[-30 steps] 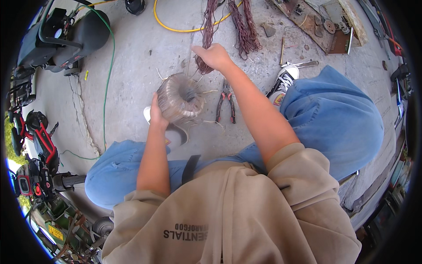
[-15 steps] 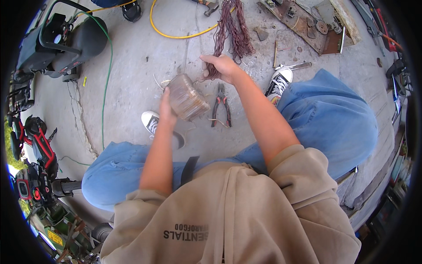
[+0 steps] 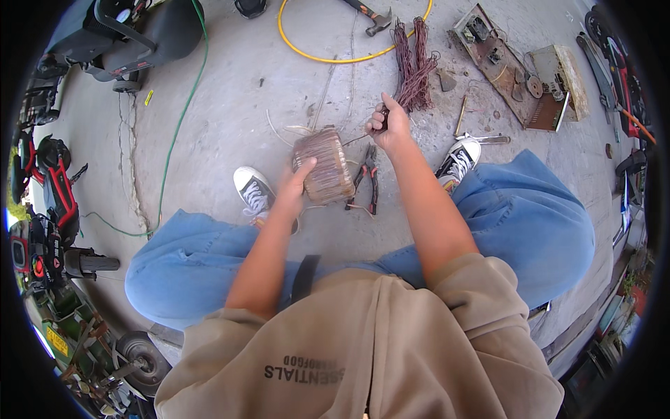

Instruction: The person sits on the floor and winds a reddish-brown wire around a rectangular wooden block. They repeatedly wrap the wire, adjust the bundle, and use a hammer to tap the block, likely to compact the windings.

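Note:
A squarish coil (image 3: 326, 166) wound with copper-coloured wire is in my left hand (image 3: 293, 187), its thumb across the near left side. Pale leads stick out from the coil's far end. My right hand (image 3: 392, 127) is closed round dark reddish wire; the long loose wire bundle (image 3: 416, 73) runs from it onto the floor beyond. A thin strand spans from the coil to that fist. Pliers (image 3: 373, 185) with dark and red handles lie on the concrete just right of the coil, partly behind it.
A claw hammer (image 3: 379, 24) lies near a yellow hose (image 3: 314, 57) at the far side. Rusty dismantled metal parts (image 3: 506, 84) spread at far right. A green hose (image 3: 183, 119) crosses the left floor, beside a black wheeled machine (image 3: 150, 38). My shoes (image 3: 252, 190) flank the work.
The coil has turned and shifted right in my left hand. My right hand has moved right and turned into an upright fist round the wire. The whole view has shifted slightly.

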`<state>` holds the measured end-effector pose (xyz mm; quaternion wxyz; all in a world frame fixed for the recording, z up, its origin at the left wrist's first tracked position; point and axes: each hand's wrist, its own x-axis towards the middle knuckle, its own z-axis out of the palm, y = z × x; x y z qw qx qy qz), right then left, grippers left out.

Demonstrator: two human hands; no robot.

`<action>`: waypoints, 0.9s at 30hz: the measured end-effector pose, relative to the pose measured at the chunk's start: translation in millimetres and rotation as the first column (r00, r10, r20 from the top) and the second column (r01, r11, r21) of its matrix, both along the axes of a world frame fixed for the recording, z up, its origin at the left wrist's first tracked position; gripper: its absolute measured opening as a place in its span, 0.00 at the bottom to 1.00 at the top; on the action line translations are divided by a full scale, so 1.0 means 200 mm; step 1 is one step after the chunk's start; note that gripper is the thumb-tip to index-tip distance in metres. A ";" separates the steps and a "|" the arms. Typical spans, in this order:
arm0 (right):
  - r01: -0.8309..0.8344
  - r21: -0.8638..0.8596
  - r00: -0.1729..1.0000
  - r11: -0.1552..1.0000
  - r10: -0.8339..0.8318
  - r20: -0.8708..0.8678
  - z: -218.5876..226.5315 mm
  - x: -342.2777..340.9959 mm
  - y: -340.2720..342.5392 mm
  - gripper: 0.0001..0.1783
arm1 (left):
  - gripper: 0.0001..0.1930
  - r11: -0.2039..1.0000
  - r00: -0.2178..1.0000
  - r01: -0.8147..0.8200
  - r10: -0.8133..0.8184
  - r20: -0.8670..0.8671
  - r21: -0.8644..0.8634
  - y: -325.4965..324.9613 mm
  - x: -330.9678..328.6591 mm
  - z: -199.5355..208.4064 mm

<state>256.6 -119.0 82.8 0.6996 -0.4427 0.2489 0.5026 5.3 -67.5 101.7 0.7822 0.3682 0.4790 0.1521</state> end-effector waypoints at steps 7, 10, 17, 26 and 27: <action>0.147 0.112 0.954 0.983 -0.110 -0.279 0.34 -0.02 0.18 0.19 | 0.48 0.906 0.975 0.166 -0.210 0.074 0.389 0.02 0.14 -0.02; 0.167 0.222 0.958 0.961 -0.105 -0.266 0.38 0.04 0.18 0.19 | 0.49 0.899 0.968 0.150 -0.219 0.125 0.411 0.07 0.18 0.01; -0.030 0.134 0.993 0.991 0.015 0.114 0.26 0.04 0.11 0.21 | 0.51 0.900 0.965 0.221 -0.257 0.047 0.375 0.22 0.14 -0.03; 0.145 -0.243 0.936 0.959 -0.053 0.349 -0.11 -0.05 -0.09 0.23 | 0.49 0.996 0.999 0.029 -0.027 -0.032 0.081 0.21 0.07 -0.03; 0.125 -0.255 0.936 0.959 -0.029 0.351 -0.12 -0.05 -0.10 0.23 | 0.48 0.994 0.997 0.043 -0.036 -0.075 0.098 0.21 0.06 -0.09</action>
